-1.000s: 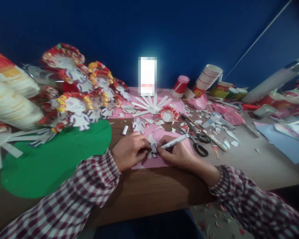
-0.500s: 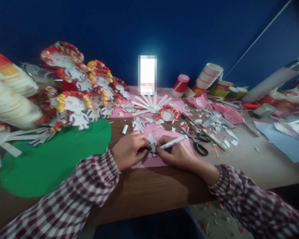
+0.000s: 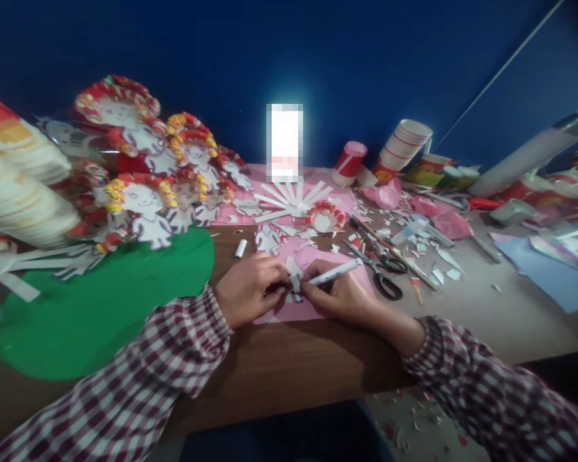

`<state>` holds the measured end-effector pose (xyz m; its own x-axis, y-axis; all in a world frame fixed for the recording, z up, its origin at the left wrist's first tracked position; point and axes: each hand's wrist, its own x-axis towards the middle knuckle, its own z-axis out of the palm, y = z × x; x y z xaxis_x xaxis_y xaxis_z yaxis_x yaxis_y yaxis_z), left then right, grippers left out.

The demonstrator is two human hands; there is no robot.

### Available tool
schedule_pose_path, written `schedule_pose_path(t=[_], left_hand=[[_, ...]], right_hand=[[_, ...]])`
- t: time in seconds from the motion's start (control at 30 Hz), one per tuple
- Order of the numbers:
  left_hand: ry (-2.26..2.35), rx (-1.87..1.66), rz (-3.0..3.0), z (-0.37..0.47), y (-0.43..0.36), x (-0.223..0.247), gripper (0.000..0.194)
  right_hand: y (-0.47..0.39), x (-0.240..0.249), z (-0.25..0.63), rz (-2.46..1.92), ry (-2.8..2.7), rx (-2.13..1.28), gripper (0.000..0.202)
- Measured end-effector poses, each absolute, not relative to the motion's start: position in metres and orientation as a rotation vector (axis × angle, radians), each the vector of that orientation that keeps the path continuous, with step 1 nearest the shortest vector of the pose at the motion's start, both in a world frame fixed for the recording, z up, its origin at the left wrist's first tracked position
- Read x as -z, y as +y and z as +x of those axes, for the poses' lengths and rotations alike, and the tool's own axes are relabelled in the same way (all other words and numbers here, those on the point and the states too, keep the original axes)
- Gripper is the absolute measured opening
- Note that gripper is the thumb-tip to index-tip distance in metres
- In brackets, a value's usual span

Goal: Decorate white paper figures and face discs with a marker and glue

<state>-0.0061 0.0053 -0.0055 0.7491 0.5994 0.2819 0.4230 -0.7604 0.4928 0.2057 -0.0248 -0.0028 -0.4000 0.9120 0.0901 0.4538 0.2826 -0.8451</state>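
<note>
A white marker (image 3: 336,274) is gripped in my right hand (image 3: 341,295), its tip end down at a small white paper figure cutout (image 3: 295,274). My left hand (image 3: 255,289) has its fingers closed on the cutout's left side, holding it against a pink paper sheet (image 3: 313,312). Both hands partly cover the cutout. The marker's white cap (image 3: 241,248) lies just beyond my left hand. Another outlined paper figure (image 3: 268,239) rests at the top of the pink sheet.
On the left lie a green oval sheet (image 3: 110,321), decorated paper dolls (image 3: 147,205) and stacked cups (image 3: 19,192). Black-handled scissors (image 3: 389,287), paper scraps (image 3: 417,247) and paper cups (image 3: 404,147) are on the right. Paper strips (image 3: 293,206) fan out behind my hands.
Both hands keep almost the same place and grip. The marker's near end has shifted very slightly along the lower part of the cutout, and the view has tilted a little.
</note>
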Motion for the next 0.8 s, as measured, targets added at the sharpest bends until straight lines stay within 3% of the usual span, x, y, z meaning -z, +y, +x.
schedule_pose_path(t=[0.8], left_hand=[[0.794,-0.586,2.543,-0.0054,0.0058,0.0043,0.013]], right_hand=[[-0.0263,0.0022,0.2061,-1.208,-1.957,-1.136,0.001]])
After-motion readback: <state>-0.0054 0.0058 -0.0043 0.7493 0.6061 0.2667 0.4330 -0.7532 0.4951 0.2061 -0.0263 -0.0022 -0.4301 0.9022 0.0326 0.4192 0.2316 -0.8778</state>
